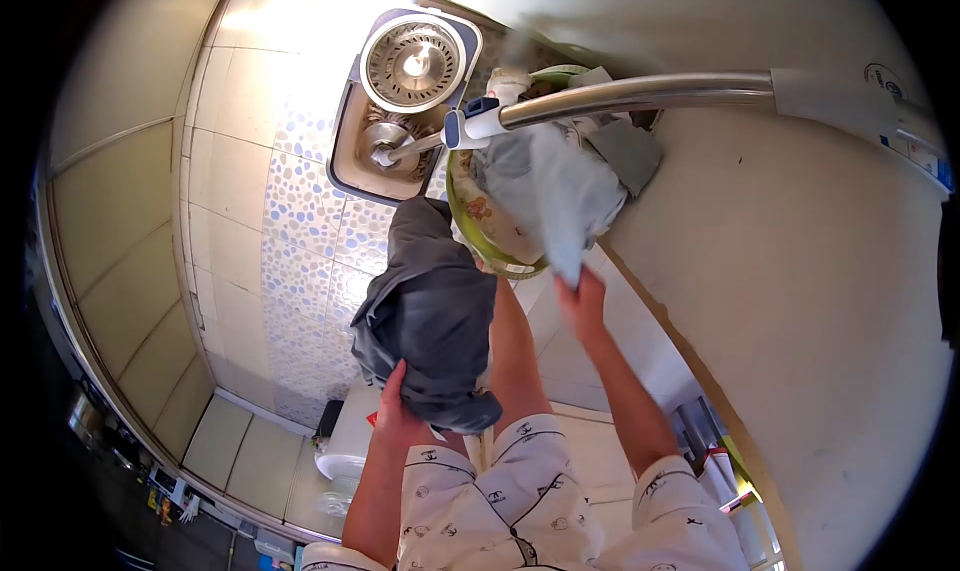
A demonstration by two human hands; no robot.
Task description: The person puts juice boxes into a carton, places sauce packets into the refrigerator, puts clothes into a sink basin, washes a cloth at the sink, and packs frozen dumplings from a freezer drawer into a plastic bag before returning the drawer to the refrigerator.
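A dark grey bundle of cloth [425, 296] hangs over my leg, toward the left of the view. My left hand [398, 411] is closed on its lower edge, with part of the fingers hidden behind the fabric. My right hand [585, 304] pinches the lower tip of a light blue-grey cloth [560, 201], which is smeared by motion. The upper part of this cloth lies over a green-rimmed basin [475, 236] with a flower pattern. A darker grey-green cloth [627, 156] lies at the basin's right side.
A mop bucket [340, 161] with a metal spin basket [415, 63] stands beyond the bundle. The mop's metal handle [640, 93] crosses above the basin. A pale wall or panel [780, 271] rises on the right, cabinets [115, 221] on the left. The floor is tiled [300, 191].
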